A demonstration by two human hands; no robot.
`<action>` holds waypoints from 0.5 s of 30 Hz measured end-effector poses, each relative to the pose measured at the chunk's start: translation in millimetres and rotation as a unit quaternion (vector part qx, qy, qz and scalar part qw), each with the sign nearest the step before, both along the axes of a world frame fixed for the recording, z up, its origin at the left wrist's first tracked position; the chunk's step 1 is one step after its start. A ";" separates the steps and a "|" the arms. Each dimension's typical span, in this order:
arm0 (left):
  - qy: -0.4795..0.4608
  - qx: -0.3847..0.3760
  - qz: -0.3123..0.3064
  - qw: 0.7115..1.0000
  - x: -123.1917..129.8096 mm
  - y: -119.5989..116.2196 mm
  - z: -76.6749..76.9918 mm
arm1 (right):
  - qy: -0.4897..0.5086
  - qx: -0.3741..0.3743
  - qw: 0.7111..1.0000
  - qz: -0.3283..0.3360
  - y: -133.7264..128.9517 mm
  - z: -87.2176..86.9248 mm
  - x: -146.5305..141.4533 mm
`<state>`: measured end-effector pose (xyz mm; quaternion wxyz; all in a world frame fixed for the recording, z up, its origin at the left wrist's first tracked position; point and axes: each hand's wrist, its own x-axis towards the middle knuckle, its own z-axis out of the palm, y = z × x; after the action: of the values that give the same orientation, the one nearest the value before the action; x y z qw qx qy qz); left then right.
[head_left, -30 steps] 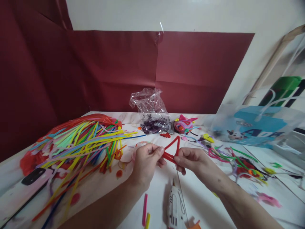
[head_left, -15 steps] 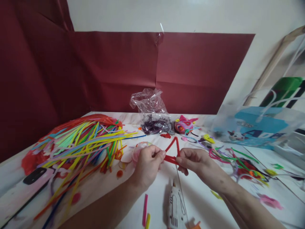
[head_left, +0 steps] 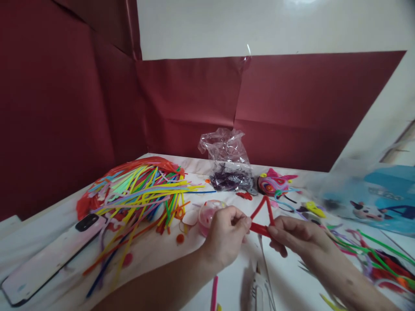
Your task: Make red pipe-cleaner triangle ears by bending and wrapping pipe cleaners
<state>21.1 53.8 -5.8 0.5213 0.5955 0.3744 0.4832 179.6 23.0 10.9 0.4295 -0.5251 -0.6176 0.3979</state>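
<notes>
Between my two hands a red pipe cleaner [head_left: 260,229] is bent into a triangle with its peak pointing up. My left hand [head_left: 227,235] pinches its left corner between thumb and fingers. At the right corner, my right hand [head_left: 296,237] has thumb and fingertips closed on it. Below the hands a white hot glue gun [head_left: 259,291] lies on the table, nozzle pointing away from me and its rear cut off by the frame. Just behind my left hand is a clear pink-tinted ball [head_left: 209,216], partly hidden by that hand.
Many coloured pipe cleaners [head_left: 142,190] spill from a red bag at left, near a phone [head_left: 55,259]. Behind are a clear plastic bag [head_left: 230,172] and a pink wrapped figure [head_left: 275,182]. At right stand a blue-and-clear bag [head_left: 376,203] and loose pipe cleaners [head_left: 385,255].
The view has turned left and tilted slightly up, so everything sits further right and mostly lower. Both hands keep hold of the red triangle, whose shape looks much the same.
</notes>
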 end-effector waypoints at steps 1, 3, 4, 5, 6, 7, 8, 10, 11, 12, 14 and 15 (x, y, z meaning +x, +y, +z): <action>0.000 0.003 0.004 1.000 0.7 0.0 -1.3 | -0.003 -0.006 1.000 0.004 0.1 0.8 -0.3; 0.001 0.007 0.003 1.000 2.5 0.0 -4.2 | -0.012 -0.012 1.000 0.005 1.0 2.2 -0.1; 0.004 0.009 -0.001 1.000 3.1 0.2 -5.1 | -0.017 -0.012 1.000 0.002 1.7 2.7 0.7; 0.007 0.010 -0.004 1.000 2.8 0.7 -5.0 | -0.022 -0.011 1.000 -0.001 2.3 3.2 1.9; 0.012 0.011 -0.006 1.000 1.2 1.8 -3.7 | -0.028 -0.011 1.000 -0.006 2.7 3.7 3.6; 0.016 0.014 -0.004 1.000 -2.2 3.7 -0.8 | -0.034 -0.011 0.999 -0.012 2.8 4.3 5.7; 0.022 0.017 0.004 1.000 -7.7 6.4 3.6 | -0.042 -0.012 0.999 -0.020 2.4 4.9 8.1; 0.028 0.030 0.031 0.999 -25.8 14.2 16.2 | -0.057 -0.007 0.998 -0.040 0.5 6.1 13.2; 0.036 0.038 0.053 0.997 -38.4 19.0 23.4 | -0.064 -0.003 0.997 -0.048 -0.8 6.5 15.7; 0.044 0.047 0.079 0.995 -52.8 23.8 30.5 | -0.068 0.002 0.996 -0.053 -2.0 6.8 18.0; 0.061 0.068 0.151 0.984 -85.4 33.0 42.1 | -0.069 0.004 0.996 -0.053 -3.7 7.0 21.7; 0.073 0.078 0.187 0.977 -102.4 37.0 45.9 | -0.069 0.003 0.996 -0.051 -4.0 6.9 23.1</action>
<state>-81.4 90.9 40.1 0.3452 0.5875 0.4774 0.5547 202.7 19.0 17.9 0.4067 -0.5811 -0.6195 0.3365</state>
